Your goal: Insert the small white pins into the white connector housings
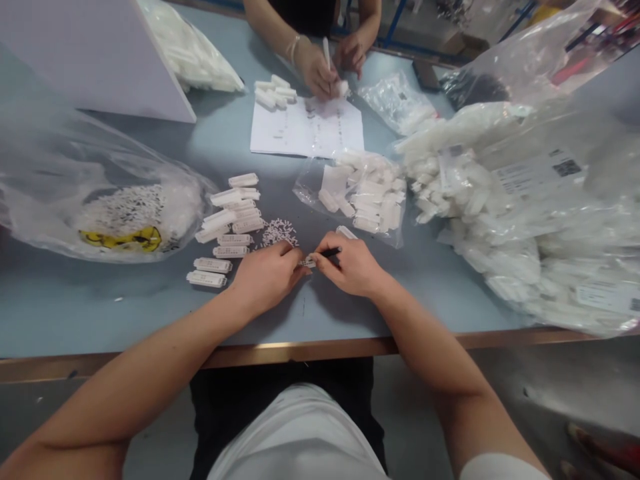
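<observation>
Left hand [265, 277] closed, fingertips pinching a small pale part [307, 262] held between both hands, above the table [125, 307]. Right hand [350, 267] closed on a black pen [331, 252], its fingers against the same part. Fingers cover most of the part; its shape and any marking cannot be made out. Pen tip hidden.

Marked white bars [230, 227] lie in loose rows just beside the left hand. A heap of tiny white pieces [278, 232] sits just above the hands. A clear bag of white bars [357, 197] lies near the right hand. Both forearms cross the table's front edge [300, 350].

A large labelled bag [525, 220] is cut off at the right. A bag with a yellow patch [95, 207] is cut off at the left. Across the table, a co-worker's hand [315, 75] holds a white pen [327, 53] above a paper sheet [307, 130].
</observation>
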The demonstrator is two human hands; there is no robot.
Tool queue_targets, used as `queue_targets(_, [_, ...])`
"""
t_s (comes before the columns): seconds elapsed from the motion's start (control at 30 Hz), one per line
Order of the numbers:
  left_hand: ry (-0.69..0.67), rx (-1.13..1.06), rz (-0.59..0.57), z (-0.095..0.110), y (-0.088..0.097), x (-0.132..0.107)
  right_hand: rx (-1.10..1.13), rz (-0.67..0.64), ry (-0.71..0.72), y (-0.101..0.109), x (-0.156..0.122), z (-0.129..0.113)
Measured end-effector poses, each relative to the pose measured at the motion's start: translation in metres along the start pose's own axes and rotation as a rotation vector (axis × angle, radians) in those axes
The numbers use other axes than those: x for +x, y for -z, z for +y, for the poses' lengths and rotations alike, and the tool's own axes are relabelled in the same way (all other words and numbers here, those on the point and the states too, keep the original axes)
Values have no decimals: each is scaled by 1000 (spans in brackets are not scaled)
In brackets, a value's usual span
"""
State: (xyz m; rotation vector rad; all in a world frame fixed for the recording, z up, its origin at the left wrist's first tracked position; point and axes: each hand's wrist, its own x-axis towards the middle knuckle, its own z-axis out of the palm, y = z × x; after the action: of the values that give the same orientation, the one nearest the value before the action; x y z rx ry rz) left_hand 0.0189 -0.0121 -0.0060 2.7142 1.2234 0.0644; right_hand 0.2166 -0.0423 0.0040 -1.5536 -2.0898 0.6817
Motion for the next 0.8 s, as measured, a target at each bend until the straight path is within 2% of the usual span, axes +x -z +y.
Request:
queue_targets(0.2, [6,-16,-47,0,2,1,-69,-49,70,-3,0,1])
queue_targets(0.47, [11,8,-22,1,2,0,113,28,-29,3,-2,-3])
queue_targets(0.8, [8,-2,-35,2,2,1,55,-13,-19,0,0,-2])
